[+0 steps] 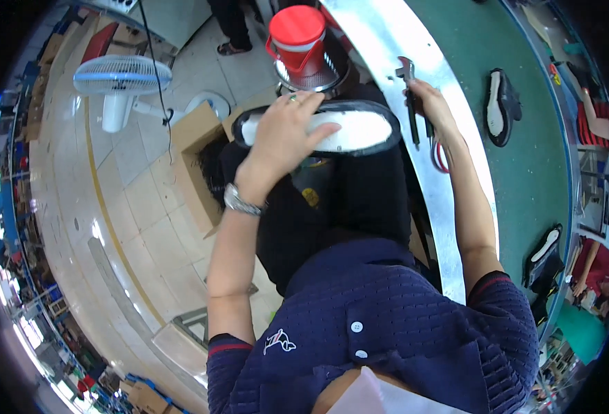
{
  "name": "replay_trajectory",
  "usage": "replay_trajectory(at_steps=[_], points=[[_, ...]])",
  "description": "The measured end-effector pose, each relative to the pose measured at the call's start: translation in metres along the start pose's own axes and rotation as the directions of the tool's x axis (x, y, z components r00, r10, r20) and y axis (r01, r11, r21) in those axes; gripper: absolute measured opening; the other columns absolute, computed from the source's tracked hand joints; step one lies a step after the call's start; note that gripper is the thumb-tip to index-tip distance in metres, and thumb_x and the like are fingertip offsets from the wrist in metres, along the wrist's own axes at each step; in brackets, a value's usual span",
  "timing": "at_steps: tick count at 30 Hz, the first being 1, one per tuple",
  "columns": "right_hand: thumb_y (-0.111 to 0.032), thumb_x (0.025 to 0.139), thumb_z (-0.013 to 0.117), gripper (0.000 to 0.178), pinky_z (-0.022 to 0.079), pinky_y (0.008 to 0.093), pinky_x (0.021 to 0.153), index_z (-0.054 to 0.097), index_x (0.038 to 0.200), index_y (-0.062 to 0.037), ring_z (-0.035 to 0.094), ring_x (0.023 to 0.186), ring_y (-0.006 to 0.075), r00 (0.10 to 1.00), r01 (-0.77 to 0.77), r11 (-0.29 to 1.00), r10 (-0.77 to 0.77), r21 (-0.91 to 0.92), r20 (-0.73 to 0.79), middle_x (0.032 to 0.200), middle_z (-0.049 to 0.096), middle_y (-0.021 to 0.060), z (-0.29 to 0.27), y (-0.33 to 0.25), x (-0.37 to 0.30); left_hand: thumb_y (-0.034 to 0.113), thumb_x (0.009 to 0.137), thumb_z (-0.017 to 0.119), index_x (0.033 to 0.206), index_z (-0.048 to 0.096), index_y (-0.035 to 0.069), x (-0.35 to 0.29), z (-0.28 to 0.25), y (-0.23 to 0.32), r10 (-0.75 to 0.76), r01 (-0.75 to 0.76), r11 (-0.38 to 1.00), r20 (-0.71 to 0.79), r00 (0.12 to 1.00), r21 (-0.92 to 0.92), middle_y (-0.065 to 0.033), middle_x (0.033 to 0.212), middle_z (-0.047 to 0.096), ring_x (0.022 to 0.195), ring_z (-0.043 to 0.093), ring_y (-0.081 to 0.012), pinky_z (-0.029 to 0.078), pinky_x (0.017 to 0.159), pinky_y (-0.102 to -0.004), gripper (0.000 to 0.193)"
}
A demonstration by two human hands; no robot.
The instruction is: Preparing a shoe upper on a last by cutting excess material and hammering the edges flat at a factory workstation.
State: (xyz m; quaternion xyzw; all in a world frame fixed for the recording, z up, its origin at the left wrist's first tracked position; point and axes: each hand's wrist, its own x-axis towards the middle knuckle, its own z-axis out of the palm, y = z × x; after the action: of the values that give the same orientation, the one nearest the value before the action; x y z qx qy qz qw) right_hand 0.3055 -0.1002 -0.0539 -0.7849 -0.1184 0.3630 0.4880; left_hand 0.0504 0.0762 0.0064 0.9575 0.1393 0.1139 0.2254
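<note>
A black shoe upper [380, 146] lies sole side up over my lap, its white insole board [359, 130] facing me. Across its left half rests my left hand [285, 127], thumb stretched over the white board and fingers curled over the far edge. On the metal ledge to the right, my right hand [431, 103] is closed around dark-handled pincers [406, 69]; their metal jaws point away from me. Beside my right wrist lie scissors with red handles [440, 160], partly hidden by the hand and forearm.
A green conveyor belt [532, 179] runs beyond the metal ledge [439, 207], carrying black shoes [499, 107]. Ahead stands a red-lidded container [297, 31]. At left are an open cardboard box [197, 172] and a white fan [121, 76]. Other people work across the belt.
</note>
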Motion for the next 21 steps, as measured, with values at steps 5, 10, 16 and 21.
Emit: replay_trajectory(at_steps=[5,10,16,21], points=[[-0.015,0.085,0.069,0.064,0.045,0.0275,0.084,0.043,0.142,-0.0056,0.061,0.088,0.0131,0.966,0.154,0.984,-0.131,-0.091,0.224,0.099,0.068,0.0086,0.002,-0.057,-0.056,0.036,0.088,0.063,0.118,0.064,0.004,0.056,-0.021,-0.041,-0.014,0.083,0.936,0.199,0.980,-0.341,-0.0198,0.110,0.066,0.099,0.063,-0.0338,0.049,0.086,-0.0391,0.043],[-0.011,0.090,0.061,0.058,0.046,0.0302,0.090,0.040,0.144,-0.0072,0.062,0.092,0.0147,0.842,0.182,0.974,-0.083,-0.137,0.533,0.106,0.069,0.0089,0.013,-0.101,-0.064,0.035,0.096,0.051,0.102,0.067,0.006,0.070,0.007,-0.055,-0.130,0.132,0.991,-0.153,0.980,0.007,-0.0232,0.082,0.064,0.079,0.061,-0.0420,0.047,0.070,-0.0471,0.033],[-0.009,0.093,0.054,0.052,0.053,0.0292,0.084,0.037,0.143,-0.0073,0.063,0.093,0.0170,0.685,0.220,0.933,0.061,-0.285,0.726,0.101,0.064,0.0096,0.041,-0.129,-0.041,0.044,0.093,0.054,0.097,0.067,0.003,0.075,-0.014,-0.046,-0.362,0.360,0.931,-0.028,0.932,-0.054,-0.0230,0.079,0.066,0.076,0.063,-0.0409,0.049,0.070,-0.0480,0.044],[-0.011,0.095,0.053,0.061,0.057,0.0298,0.068,0.024,0.149,-0.0091,0.063,0.074,0.0161,0.638,0.158,0.871,0.270,-0.466,0.721,0.094,0.061,0.0116,0.053,-0.151,-0.046,0.023,0.068,0.082,0.125,0.052,-0.004,0.017,0.011,-0.006,-0.022,0.041,0.994,-0.182,0.983,0.100,-0.0181,0.115,0.062,0.110,0.057,-0.0333,0.043,0.096,-0.0408,0.070]])
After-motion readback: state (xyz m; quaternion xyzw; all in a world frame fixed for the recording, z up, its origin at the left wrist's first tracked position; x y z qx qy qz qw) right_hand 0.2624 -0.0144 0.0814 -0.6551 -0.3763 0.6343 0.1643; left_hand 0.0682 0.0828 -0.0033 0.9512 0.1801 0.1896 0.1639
